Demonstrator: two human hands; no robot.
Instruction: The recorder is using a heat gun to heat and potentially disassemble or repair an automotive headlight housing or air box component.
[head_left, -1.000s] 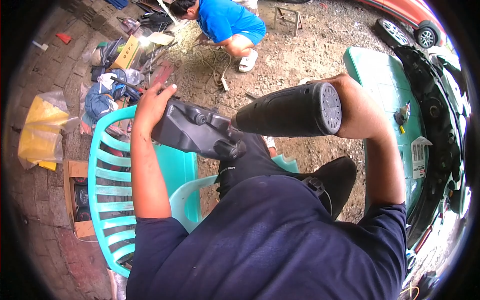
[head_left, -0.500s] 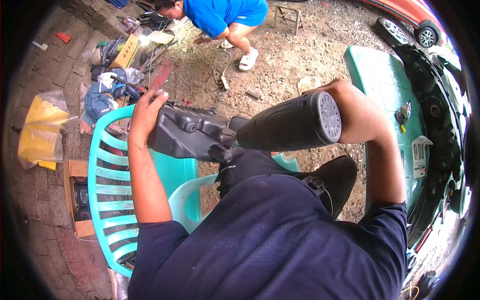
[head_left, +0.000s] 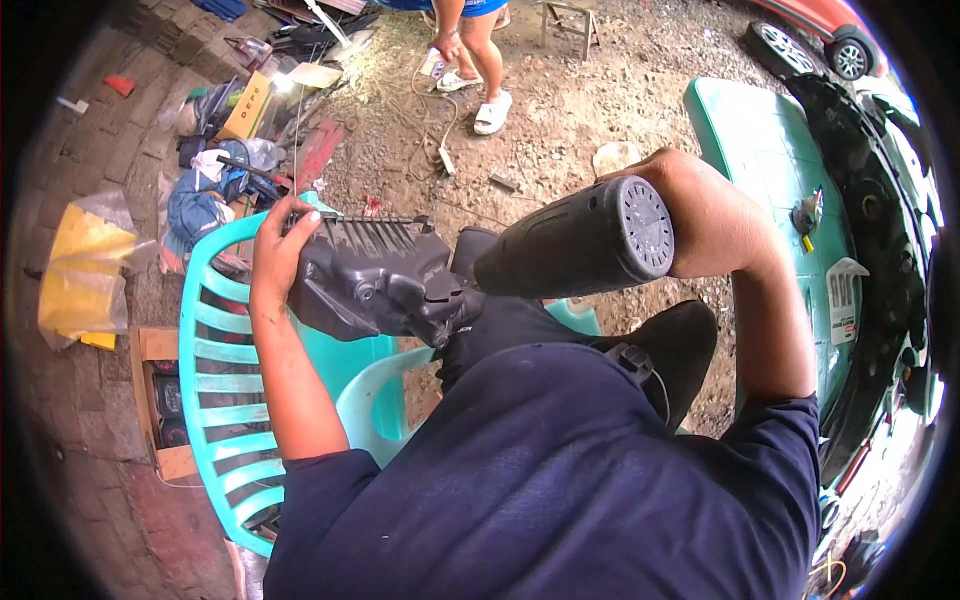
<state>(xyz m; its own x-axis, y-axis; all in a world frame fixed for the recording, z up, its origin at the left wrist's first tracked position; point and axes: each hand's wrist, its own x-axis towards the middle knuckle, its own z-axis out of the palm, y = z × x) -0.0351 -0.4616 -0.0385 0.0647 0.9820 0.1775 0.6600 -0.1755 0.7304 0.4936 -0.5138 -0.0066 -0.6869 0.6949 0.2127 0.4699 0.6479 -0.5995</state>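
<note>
A black moulded plastic housing (head_left: 375, 275), ribbed along its far edge, lies tilted above my lap. My left hand (head_left: 283, 250) grips its left edge, thumb on top. On the other side, my right hand (head_left: 690, 215) is wrapped round a black power tool (head_left: 570, 245) with a tapered body and a round vented rear end; its kind I cannot tell for sure. The tool's narrow end points left at the housing's right end, and whether the two touch is hidden. Most of my right fingers are out of sight behind the tool.
A green plastic chair (head_left: 225, 380) stands at my left. To the right is a green table (head_left: 745, 130) with a large black car part (head_left: 880, 230) beside it. Ahead, a person (head_left: 485, 60) in white sandals stands near a cable. Clutter and a yellow box (head_left: 245, 108) lie front left.
The housing has tipped, so its ribbed edge shows more. My right hand and the tool have shifted slightly left. The person ahead has straightened from a bent posture.
</note>
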